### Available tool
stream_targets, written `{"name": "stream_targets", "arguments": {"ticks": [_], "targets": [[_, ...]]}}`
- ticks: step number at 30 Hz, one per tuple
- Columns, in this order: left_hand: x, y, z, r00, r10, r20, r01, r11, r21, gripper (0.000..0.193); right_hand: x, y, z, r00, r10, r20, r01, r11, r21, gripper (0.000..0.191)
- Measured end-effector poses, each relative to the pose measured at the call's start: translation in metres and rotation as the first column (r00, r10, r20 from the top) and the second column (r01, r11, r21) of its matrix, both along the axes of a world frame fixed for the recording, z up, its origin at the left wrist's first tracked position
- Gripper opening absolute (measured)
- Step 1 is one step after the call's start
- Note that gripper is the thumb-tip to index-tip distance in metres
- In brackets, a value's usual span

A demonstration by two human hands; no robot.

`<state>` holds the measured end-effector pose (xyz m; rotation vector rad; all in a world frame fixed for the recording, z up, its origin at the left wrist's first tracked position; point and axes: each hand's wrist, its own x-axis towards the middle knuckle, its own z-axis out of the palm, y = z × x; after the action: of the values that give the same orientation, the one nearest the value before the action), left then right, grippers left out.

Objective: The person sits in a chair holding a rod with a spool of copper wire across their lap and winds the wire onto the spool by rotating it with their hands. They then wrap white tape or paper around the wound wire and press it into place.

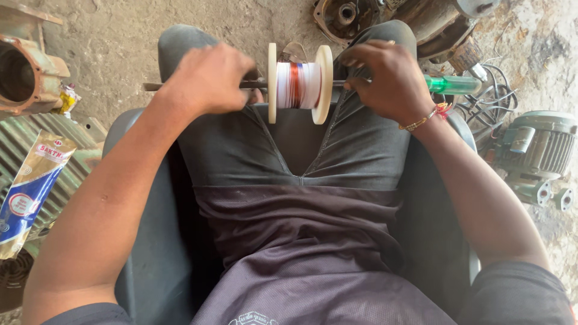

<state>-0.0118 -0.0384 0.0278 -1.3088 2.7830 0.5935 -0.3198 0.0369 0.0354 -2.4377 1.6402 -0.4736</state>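
A cream spool [299, 83] with two round flanges and white winding with a red band lies across my knees on a thin metal rod [158, 86]. The rod belongs to a screwdriver whose green translucent handle [453, 84] sticks out to the right. My left hand [208, 78] is closed around the rod just left of the spool. My right hand [385, 78], with a thread bracelet on the wrist, grips the shaft just right of the spool, beside the handle. I sit on a dark plastic chair [141, 241].
Old electric motors and housings lie on the concrete floor: a rusty casing [27, 69] at the far left, a grey-green motor [539, 153] at the right, more parts [349, 15] at the top. A blue-and-white packet [30, 189] lies at the left. Loose wires [494, 99] lie at the right.
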Motion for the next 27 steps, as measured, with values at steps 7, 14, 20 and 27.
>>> {"name": "stream_targets", "arguments": {"ticks": [7,14,20,27], "targets": [[0.000,-0.002,-0.011,0.998,0.002,0.060,0.002,0.997,-0.072,0.021,0.006,0.002,-0.004,0.989,-0.111,-0.100,0.127,0.978,0.164,0.040],[-0.007,0.001,-0.013,0.982,-0.074,0.175,0.063,0.996,0.067,0.023,-0.009,0.003,-0.008,0.998,0.057,0.032,-0.054,0.996,-0.072,0.028],[-0.014,0.006,0.008,0.981,0.003,0.193,-0.004,1.000,0.003,0.026,-0.009,0.002,-0.003,0.992,-0.065,-0.109,0.092,0.961,0.263,0.027],[-0.014,0.005,0.019,0.996,0.076,0.047,-0.079,0.994,0.074,0.036,-0.006,0.002,0.004,1.000,-0.009,0.024,0.010,0.998,-0.057,0.036]]}}
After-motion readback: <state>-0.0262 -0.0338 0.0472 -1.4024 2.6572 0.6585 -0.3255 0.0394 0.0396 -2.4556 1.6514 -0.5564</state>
